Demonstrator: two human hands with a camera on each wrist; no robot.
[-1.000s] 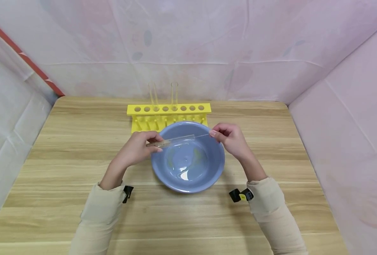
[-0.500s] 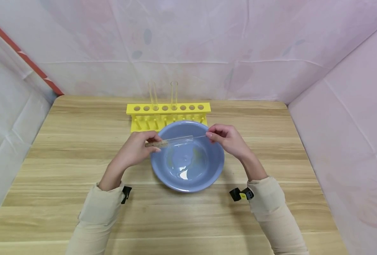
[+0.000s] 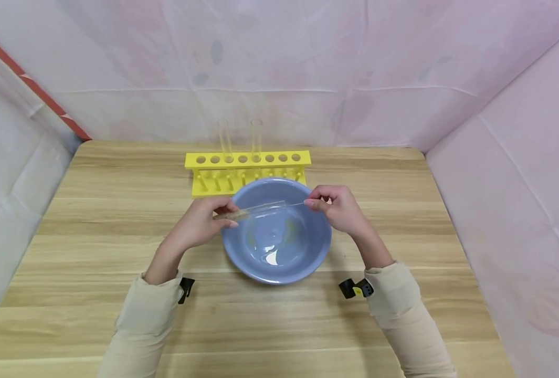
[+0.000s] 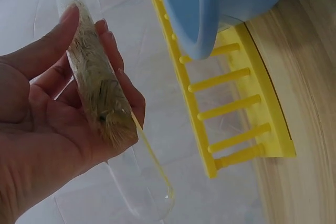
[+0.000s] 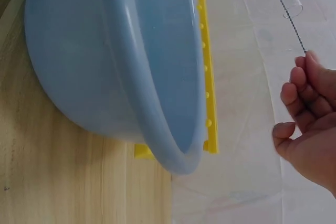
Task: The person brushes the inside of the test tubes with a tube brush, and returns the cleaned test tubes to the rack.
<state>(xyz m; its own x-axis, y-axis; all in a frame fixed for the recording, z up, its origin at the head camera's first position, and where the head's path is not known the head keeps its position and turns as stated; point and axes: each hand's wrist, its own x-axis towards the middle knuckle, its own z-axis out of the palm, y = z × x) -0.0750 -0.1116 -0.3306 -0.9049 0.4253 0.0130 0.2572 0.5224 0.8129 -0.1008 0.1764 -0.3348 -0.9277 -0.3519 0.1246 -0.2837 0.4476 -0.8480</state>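
Note:
My left hand (image 3: 196, 223) grips a clear glass test tube (image 3: 267, 207), held tilted over a blue basin (image 3: 279, 275). Inside the tube sits a test tube brush; its pale bristles (image 4: 100, 82) show through the glass between thumb and fingers in the left wrist view. The rounded tube end (image 4: 149, 203) sticks out below that palm. The brush's thin twisted wire (image 5: 294, 27) comes out of the tube's mouth. My right hand (image 3: 340, 210) pinches this wire between thumb and fingertips, a short way from the mouth, over the basin's right rim.
Behind the basin stands a yellow test tube rack (image 3: 191, 160) with pegs. Two clear test tubes (image 3: 256, 139) stand upright in its holes. A little liquid lies in the basin. Pale patterned cloth (image 3: 279, 63) hangs around the wooden table (image 3: 99, 210).
My right hand has moved slightly left, closer to the tube's mouth, so less wire shows outside. My left hand keeps its grip on the tube.

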